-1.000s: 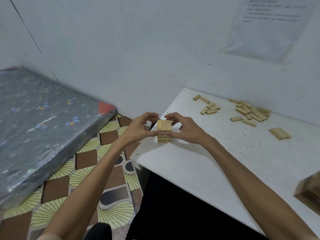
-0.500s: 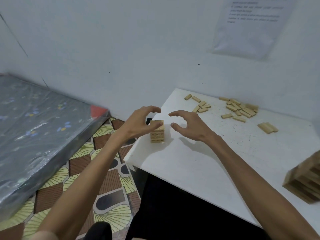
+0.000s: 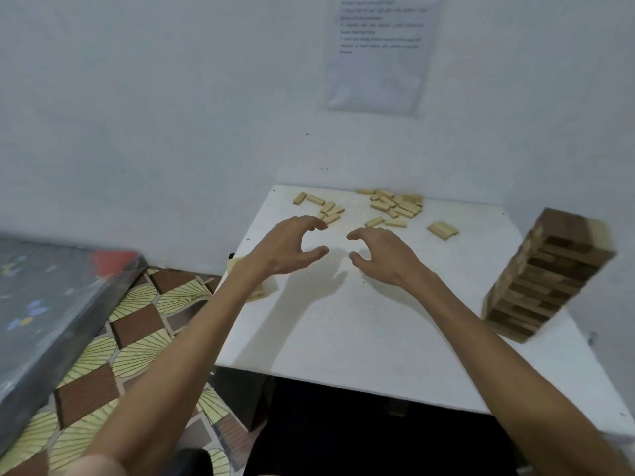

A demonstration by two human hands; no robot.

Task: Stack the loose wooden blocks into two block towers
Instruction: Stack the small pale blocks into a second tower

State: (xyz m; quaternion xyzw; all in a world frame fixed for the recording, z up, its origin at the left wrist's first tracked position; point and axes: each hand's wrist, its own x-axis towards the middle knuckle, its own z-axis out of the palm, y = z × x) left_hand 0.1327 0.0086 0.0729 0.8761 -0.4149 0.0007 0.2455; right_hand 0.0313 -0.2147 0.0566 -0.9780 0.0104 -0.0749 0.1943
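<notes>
A short block tower (image 3: pixel 257 293) stands near the left edge of the white table (image 3: pixel 360 338), mostly hidden behind my left forearm. A tall tower (image 3: pixel 546 276) of light and dark blocks rises at the table's right side. Loose wooden blocks (image 3: pixel 395 207) lie scattered along the far edge, with a smaller group (image 3: pixel 326 209) to their left. My left hand (image 3: pixel 288 249) and my right hand (image 3: pixel 381 255) hover over the table's middle, fingers loosely curved, facing each other, holding nothing.
A set of blocks laid side by side (image 3: pixel 443 230) lies right of the scatter. A paper sheet (image 3: pixel 381 53) hangs on the wall behind. A plastic-wrapped mattress (image 3: pixel 44 304) lies at left on the patterned floor (image 3: pixel 130 338).
Both hands let go of the short tower and moved away toward the table's middle. The view swung right, bringing the tall tower fully into sight.
</notes>
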